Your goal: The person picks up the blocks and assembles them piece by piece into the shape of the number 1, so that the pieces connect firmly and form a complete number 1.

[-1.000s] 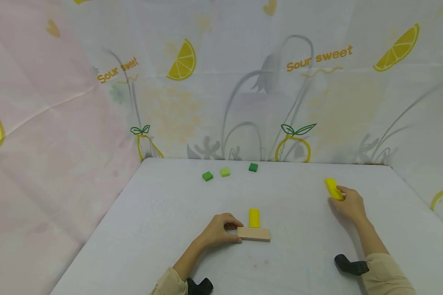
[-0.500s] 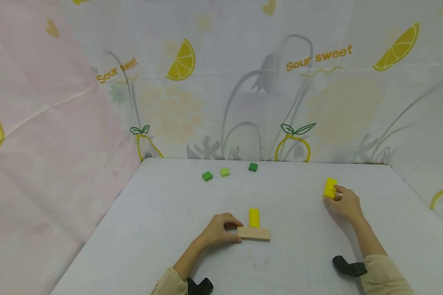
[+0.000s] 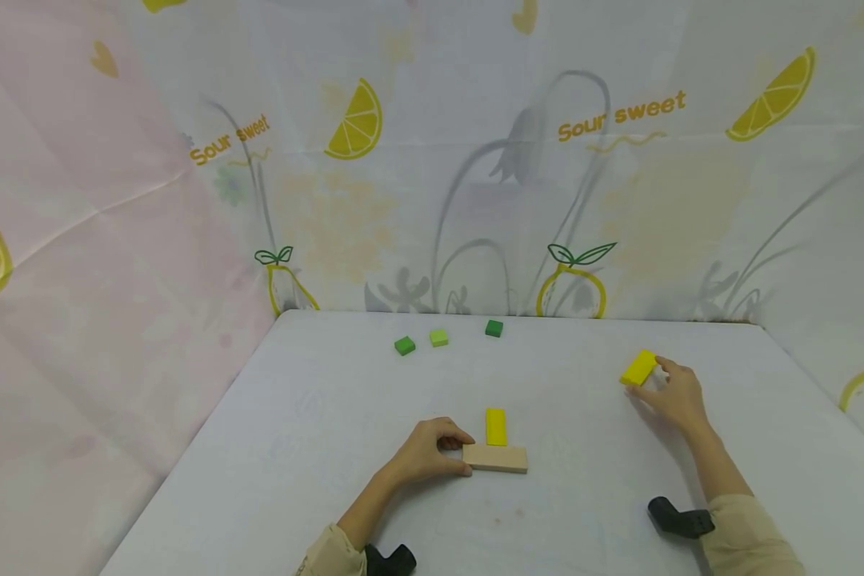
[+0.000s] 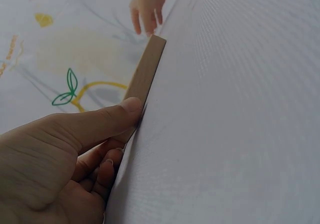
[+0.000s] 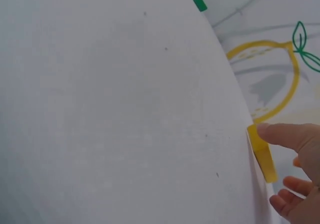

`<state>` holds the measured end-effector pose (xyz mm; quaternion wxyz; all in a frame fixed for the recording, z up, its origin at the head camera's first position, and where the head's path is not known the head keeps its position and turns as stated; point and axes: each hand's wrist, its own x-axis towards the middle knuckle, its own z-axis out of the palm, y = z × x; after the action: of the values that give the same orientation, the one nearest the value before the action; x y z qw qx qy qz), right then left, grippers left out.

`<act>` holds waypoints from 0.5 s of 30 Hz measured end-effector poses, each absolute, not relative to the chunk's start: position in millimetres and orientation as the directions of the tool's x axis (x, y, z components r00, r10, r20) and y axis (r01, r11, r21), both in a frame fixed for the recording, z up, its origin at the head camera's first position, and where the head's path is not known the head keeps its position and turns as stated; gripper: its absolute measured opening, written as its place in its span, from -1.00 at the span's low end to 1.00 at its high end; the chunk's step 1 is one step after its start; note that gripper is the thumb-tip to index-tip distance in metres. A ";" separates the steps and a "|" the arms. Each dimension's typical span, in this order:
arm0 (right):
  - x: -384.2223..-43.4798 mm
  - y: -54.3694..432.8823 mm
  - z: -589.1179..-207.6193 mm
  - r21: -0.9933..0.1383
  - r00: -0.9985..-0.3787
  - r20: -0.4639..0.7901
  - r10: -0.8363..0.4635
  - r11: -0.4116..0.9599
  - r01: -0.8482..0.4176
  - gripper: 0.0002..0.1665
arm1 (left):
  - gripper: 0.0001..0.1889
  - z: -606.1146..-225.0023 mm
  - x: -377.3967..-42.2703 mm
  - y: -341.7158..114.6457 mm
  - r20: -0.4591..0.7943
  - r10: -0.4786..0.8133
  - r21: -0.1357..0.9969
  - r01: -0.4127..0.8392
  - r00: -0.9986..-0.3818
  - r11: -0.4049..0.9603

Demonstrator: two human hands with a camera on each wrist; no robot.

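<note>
My left hand [image 3: 426, 450] pinches the left end of a plain wooden block [image 3: 495, 458] on the white table. In the left wrist view its thumb lies along the bare wood [image 4: 145, 76]. Just behind this block, seemingly touching it, stands or lies a yellow block [image 3: 496, 426]; which of the two, I cannot tell. Over at the right, my right hand [image 3: 675, 396] holds a second yellow block [image 3: 638, 368] between thumb and fingers, slanted in the head view. The right wrist view has the thumb pressed against one end of that yellow block [image 5: 262, 156].
Toward the back edge of the table [image 3: 331, 384] lie a mid-green block [image 3: 405, 346], a light green block [image 3: 439, 338] and a dark green block [image 3: 494, 328]. A lemon-printed cloth [image 3: 432, 160] hangs behind. Black wrist devices [image 3: 680, 518] sit by both sleeves.
The yellow block in my right hand has turned, its near end swinging leftward, and the hand has shifted slightly left. My left hand and the wooden block have stayed put.
</note>
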<state>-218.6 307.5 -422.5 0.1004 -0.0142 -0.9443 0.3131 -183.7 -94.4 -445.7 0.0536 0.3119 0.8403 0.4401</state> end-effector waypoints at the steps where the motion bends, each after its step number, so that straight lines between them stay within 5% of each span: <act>1: -220.0 309.5 -422.7 -0.583 -0.980 0.182 0.081 0.811 -0.041 -0.10 | -0.66 -445.4 -183.6 -94.4 0.184 0.571 0.775 0.476 -0.800 0.416; 15: -233.0 330.4 -424.8 -0.595 -0.999 0.050 -0.012 0.803 -0.040 0.09 | -0.66 -443.9 -183.0 -94.4 0.171 0.564 0.780 0.460 -0.808 0.423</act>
<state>-233.0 330.4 -424.8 0.0219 0.0138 -0.9491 0.3138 -183.0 -94.4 -443.9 0.0584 0.3042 0.8416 0.4424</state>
